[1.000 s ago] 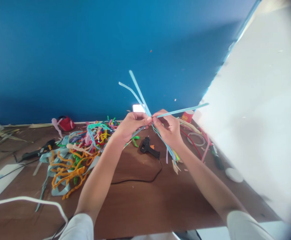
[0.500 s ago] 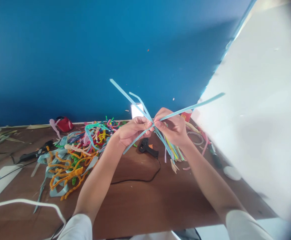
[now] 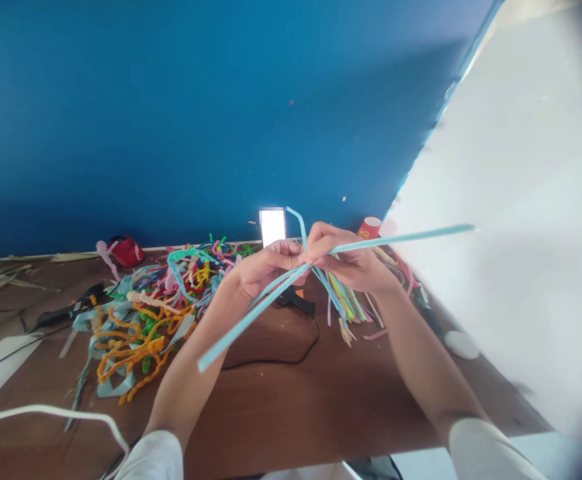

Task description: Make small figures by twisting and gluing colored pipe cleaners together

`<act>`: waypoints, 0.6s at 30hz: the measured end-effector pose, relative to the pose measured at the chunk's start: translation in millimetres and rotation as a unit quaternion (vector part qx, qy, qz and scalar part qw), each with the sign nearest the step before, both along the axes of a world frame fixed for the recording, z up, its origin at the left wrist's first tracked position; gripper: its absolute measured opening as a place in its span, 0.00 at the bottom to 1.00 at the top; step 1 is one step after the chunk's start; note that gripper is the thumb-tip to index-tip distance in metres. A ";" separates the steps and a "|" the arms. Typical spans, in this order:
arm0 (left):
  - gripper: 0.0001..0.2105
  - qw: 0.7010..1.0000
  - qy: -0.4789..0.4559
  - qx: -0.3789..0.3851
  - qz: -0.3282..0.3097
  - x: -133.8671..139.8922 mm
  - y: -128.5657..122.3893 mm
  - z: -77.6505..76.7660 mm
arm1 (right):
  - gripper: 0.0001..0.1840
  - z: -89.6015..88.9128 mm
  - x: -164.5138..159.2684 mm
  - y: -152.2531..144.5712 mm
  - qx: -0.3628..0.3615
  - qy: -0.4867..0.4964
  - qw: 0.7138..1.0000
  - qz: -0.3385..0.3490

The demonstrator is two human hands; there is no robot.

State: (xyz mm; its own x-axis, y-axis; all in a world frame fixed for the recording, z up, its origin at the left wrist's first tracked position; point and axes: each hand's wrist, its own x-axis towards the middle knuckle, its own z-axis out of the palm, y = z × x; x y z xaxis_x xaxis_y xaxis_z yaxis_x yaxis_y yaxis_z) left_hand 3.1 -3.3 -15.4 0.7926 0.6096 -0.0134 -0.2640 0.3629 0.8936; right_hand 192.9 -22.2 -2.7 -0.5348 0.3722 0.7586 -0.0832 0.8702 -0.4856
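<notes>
Light blue pipe cleaners (image 3: 255,313) cross at one point between my hands, above the table. My left hand (image 3: 271,267) pinches them from the left, fingers closed near the crossing. From the right, my right hand (image 3: 343,257) closes thumb and fingers on the same crossing. One long end points out to the right, others slant down to the lower left over my left forearm, and a short bent end stands up. More blue ends hang below my right hand. The exact crossing is partly hidden by my fingertips.
A tangled pile of coloured pipe cleaners (image 3: 141,333) covers the left side. A black glue gun (image 3: 295,303) with its cord lies behind my hands. A bright phone-like screen (image 3: 273,228) stands by the blue wall; a red cup (image 3: 370,228) sits right. Straight pipe cleaners (image 3: 351,300) lie below my right hand.
The long blue end that pointed to the upper left now slants down to the lower left, towards me. The right-hand end has dropped a little. Both hands keep their pinch.
</notes>
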 end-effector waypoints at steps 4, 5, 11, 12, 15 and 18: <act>0.11 0.997 -0.016 0.058 0.044 0.7 -1.6 -0.4 | 0.07 -3.2 1.7 5.6 -0.019 0.027 0.999 0.011; 0.11 0.996 -0.022 0.063 0.053 1.1 -2.1 -0.1 | 0.07 -4.0 1.9 6.9 -0.025 0.033 0.999 0.013; 0.14 0.994 -0.007 0.076 0.080 -0.4 -2.0 4.7 | 0.07 -6.2 0.4 9.8 -0.032 0.034 0.998 -0.047; 0.14 0.992 0.003 0.081 0.099 -1.1 -1.2 5.2 | 0.07 -6.5 -0.8 9.8 -0.033 0.035 0.997 -0.063; 0.14 0.976 0.028 0.120 0.180 -1.5 2.0 5.3 | 0.08 -8.4 -6.1 9.8 -0.081 0.049 0.988 -0.120; 0.13 0.941 0.041 0.197 0.273 1.0 4.3 3.3 | 0.13 -10.5 -10.5 9.2 -0.152 0.054 0.972 -0.173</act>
